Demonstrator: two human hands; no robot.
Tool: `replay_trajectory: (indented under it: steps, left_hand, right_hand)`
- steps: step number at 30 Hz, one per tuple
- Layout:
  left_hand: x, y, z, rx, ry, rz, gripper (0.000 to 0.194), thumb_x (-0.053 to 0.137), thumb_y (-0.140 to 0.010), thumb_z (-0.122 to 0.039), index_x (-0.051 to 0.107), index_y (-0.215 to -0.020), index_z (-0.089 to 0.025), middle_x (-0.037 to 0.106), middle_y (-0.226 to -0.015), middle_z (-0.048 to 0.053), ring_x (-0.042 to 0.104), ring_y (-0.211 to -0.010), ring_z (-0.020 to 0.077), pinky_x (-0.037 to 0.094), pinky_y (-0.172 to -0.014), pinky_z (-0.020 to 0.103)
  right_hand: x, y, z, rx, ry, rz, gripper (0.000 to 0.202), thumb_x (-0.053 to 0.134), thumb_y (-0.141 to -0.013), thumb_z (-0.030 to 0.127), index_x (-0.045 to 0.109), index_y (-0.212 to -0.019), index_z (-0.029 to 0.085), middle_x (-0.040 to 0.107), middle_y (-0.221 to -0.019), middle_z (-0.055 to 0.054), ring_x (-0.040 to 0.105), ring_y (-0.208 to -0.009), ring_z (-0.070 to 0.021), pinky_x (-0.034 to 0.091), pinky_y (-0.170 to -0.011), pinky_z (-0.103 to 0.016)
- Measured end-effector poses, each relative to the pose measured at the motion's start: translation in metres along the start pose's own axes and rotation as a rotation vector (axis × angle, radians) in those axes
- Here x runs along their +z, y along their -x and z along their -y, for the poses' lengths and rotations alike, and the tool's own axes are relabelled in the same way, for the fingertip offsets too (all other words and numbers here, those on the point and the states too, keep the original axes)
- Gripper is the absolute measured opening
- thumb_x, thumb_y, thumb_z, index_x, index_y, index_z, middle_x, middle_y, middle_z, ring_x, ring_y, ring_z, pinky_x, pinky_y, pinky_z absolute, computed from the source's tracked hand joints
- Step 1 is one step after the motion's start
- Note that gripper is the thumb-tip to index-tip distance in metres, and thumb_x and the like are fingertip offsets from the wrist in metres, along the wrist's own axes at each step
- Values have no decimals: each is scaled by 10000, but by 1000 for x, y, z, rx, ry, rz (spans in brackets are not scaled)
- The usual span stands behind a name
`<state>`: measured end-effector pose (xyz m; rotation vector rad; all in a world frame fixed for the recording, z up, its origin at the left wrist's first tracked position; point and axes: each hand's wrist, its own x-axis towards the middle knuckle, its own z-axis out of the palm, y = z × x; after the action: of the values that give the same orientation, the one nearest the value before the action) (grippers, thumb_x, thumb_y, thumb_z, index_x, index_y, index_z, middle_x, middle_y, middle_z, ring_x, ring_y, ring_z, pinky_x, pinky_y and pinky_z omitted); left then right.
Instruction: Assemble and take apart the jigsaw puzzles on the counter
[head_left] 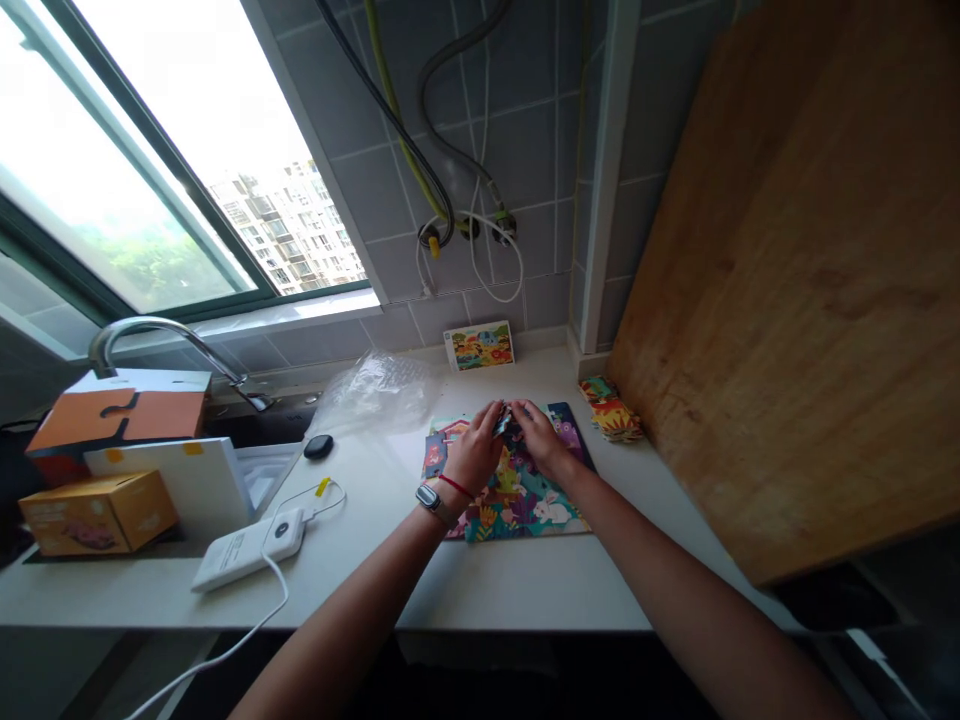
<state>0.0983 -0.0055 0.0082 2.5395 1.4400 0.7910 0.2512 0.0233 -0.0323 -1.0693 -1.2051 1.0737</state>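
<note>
A colourful jigsaw puzzle (525,500) with animal pictures lies flat on the white counter, partly covered by both hands. My left hand (478,448), with a watch and a red cord at the wrist, is over its upper part, fingers closed on a small puzzle piece (503,420). Close beside it, my right hand (538,435) has its fingers bent around the other side of that piece. The fingertips of the two hands almost meet, and the piece is mostly hidden between them.
Stacked puzzle pieces (615,415) lie right, beside a wooden board (795,300). A picture card (480,346) leans on the back wall. Clear plastic wrap (379,390), a black round object (319,447), a white power bank (251,550) with cable and boxes (105,512) are left, near the faucet (172,325).
</note>
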Motion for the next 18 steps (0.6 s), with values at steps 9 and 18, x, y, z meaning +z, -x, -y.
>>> replay_trajectory:
  steps: [9, 18]
  left_hand:
    - [13, -3, 5, 147, 24, 44, 856, 428, -760, 47, 325, -1564, -231, 346, -1626, 129, 441, -1425, 304, 454, -1151, 511]
    - [13, 4, 14, 167, 428, -20, 1046, 447, -633, 19, 139, -1611, -183, 267, -1660, 132, 288, -1525, 275, 315, -1251, 493]
  right_hand:
    - [-1, 4, -3, -69, 219, -79, 552, 294, -1012, 630, 614, -1254, 252, 727, -1094, -106, 621, -1215, -266, 524, -958, -374]
    - [9, 13, 13, 9, 151, -61, 448, 554, -897, 633, 600, -1087, 229, 699, -1055, -77, 650, -966, -226, 537, -820, -292]
